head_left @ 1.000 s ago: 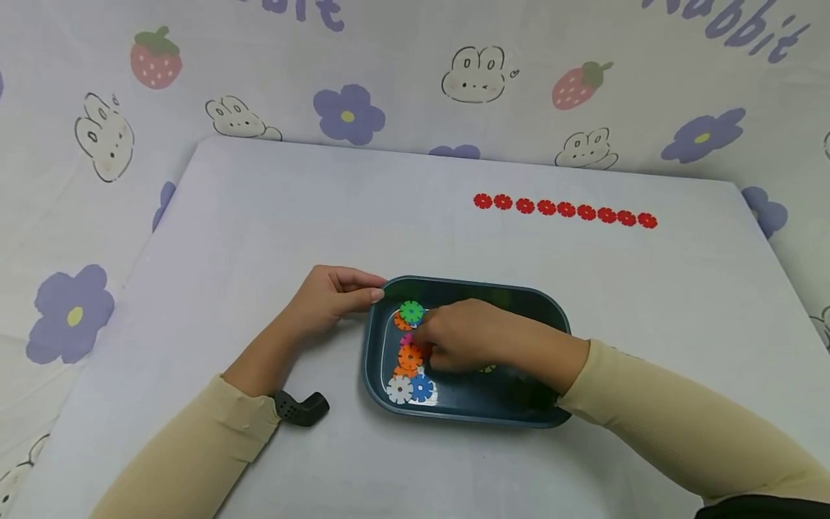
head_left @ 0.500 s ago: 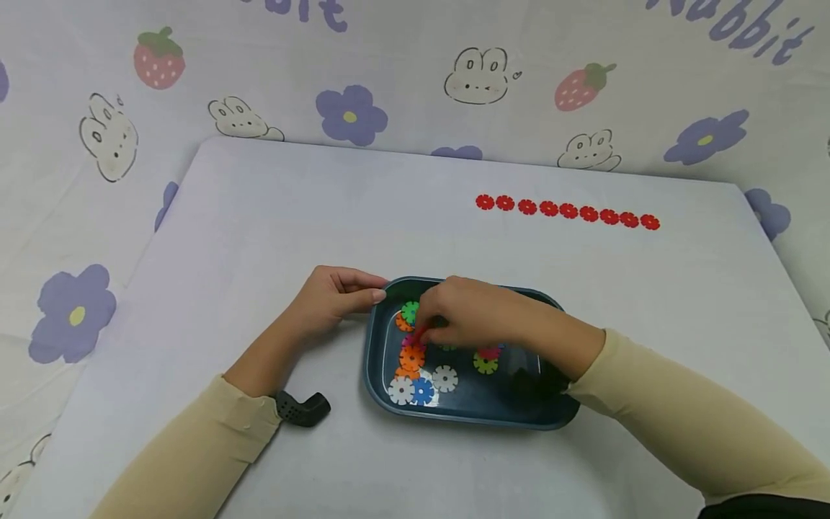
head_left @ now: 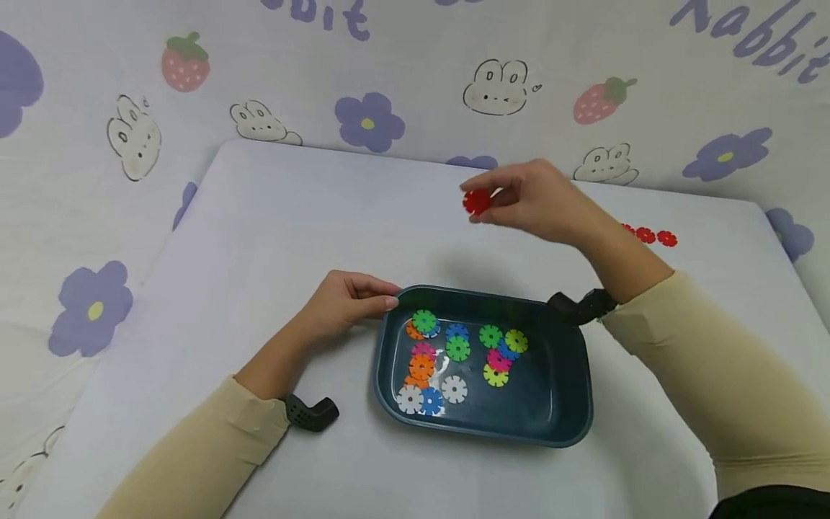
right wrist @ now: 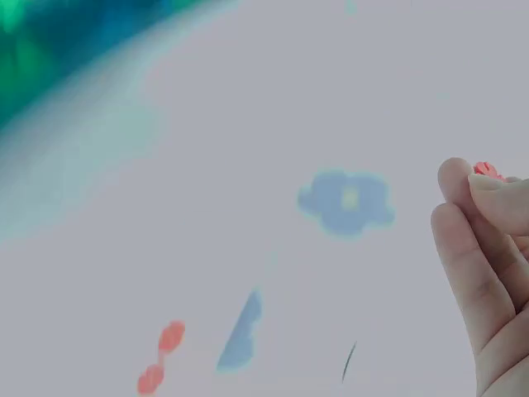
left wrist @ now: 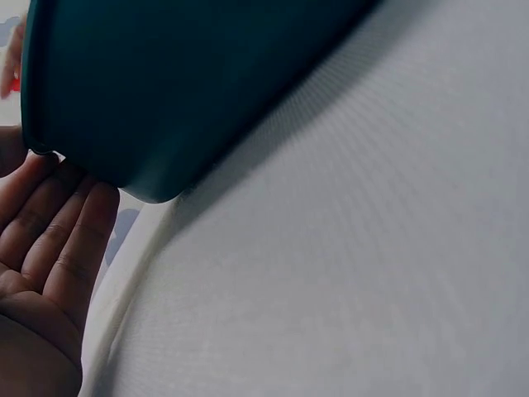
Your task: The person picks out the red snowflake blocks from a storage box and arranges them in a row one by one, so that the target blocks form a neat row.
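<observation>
My right hand point(head_left: 538, 202) pinches a red snowflake disc point(head_left: 476, 202) between thumb and fingers, raised above the table beyond the tray. The same disc point(right wrist: 486, 170) peeks past the thumb in the right wrist view. With its thumb on the rim and fingers against the outer wall, my left hand point(head_left: 346, 299) holds the far left corner of a dark teal tray point(head_left: 570, 404). Inside lie several loose snowflake discs, among them a green disc point(head_left: 457, 349), an orange disc point(head_left: 421, 367), a white disc point(head_left: 454, 389) and a pink disc point(head_left: 499, 360).
A row of red discs point(head_left: 645, 236) lies at the table's far right, partly hidden behind my right arm. Black wrist mounts point(head_left: 313, 414) stick out at both cuffs. A printed cloth point(head_left: 415, 72) rises behind the white table point(head_left: 311, 216).
My right hand has lifted out of the tray with the red disc and moved away over the far part of the table. The left hand stays at the tray's corner.
</observation>
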Tool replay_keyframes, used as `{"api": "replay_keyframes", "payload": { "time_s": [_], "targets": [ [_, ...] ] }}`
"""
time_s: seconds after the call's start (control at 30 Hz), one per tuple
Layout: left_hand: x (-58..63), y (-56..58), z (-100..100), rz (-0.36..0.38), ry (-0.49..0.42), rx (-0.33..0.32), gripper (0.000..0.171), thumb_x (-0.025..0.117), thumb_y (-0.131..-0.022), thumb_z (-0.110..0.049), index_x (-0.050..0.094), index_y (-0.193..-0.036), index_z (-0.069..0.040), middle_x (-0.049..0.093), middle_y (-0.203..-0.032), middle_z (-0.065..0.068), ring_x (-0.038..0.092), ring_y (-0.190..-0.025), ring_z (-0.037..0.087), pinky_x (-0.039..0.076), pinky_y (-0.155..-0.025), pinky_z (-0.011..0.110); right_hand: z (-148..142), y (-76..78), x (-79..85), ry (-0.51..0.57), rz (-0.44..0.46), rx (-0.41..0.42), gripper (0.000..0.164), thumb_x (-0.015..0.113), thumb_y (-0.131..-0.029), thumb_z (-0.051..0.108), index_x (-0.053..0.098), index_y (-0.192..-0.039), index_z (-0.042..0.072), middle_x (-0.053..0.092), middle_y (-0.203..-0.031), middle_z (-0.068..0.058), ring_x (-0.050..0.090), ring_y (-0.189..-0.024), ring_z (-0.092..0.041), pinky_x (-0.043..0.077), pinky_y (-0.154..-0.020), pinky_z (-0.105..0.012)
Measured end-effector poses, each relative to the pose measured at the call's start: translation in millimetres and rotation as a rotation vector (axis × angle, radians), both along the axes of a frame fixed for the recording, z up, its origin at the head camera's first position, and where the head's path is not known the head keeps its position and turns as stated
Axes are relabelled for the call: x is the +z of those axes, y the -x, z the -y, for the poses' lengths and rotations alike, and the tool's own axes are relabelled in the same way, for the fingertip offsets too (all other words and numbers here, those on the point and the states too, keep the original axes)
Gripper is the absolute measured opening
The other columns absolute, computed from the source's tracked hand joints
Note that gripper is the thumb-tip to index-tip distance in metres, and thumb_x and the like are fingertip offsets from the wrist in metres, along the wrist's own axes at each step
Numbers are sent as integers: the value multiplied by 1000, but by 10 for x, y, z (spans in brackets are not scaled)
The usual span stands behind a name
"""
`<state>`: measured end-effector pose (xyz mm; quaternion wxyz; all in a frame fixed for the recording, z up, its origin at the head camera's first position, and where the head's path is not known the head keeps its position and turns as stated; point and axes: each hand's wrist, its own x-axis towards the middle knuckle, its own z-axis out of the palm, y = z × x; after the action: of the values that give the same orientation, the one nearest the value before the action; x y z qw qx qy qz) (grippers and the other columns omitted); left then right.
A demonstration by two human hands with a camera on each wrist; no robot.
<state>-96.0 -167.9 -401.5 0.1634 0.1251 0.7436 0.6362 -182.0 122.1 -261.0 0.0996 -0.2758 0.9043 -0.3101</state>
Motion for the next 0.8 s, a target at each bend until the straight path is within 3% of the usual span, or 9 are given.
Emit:
{"api": "replay_keyframes", "payload": {
  "time_s": [0.13, 0.33, 0.47, 0.6, 0.8],
  "targets": [
    [-16, 0, 15, 0, 9, 0, 26, 73, -89, -14, 73, -113, -2, 75, -104, 12, 73, -91, 17, 58, -83, 28, -215, 374, 8, -53, 59, -167, 47, 73, -89, 18, 62, -134, 16, 66, -122, -10, 63, -110, -26, 57, -77, -25],
    [-3, -6, 21, -7, 14, -5, 27, 73, -90, -16, 73, -113, -3, 75, -104, 12, 72, -91, 17, 58, -83, 28, -479, 757, -241, -121, 135, -277, 53, 73, -89, 29, 58, -138, 15, 62, -125, -11, 56, -113, -28, 55, -78, -27],
    [-3, -5, 7, -7, 19, -1, 27, 73, -89, -17, 73, -113, -3, 76, -103, 10, 72, -91, 16, 58, -82, 27, -546, 888, -477, -174, 182, -289, 57, 74, -87, 36, 58, -137, 15, 60, -131, -12, 53, -121, -31, 54, -90, -41],
    [-17, -14, 17, 5, 25, 4, 27, 73, -89, -17, 74, -112, -4, 76, -103, 9, 72, -91, 15, 58, -82, 27, -486, 999, -701, -252, 214, -259, 60, 75, -86, 39, 57, -140, 20, 50, -148, -11, 41, -136, -34, 49, -98, -54],
    [-15, -13, 27, 5, 31, 11, 26, 73, -89, -17, 74, -112, -5, 76, -103, 8, 72, -91, 16, 58, -83, 28, -288, 1139, -931, -295, 230, -199, 57, 76, -85, 38, 59, -138, 24, 40, -156, -5, 31, -142, -33, 47, -101, -54]
  ]
}}
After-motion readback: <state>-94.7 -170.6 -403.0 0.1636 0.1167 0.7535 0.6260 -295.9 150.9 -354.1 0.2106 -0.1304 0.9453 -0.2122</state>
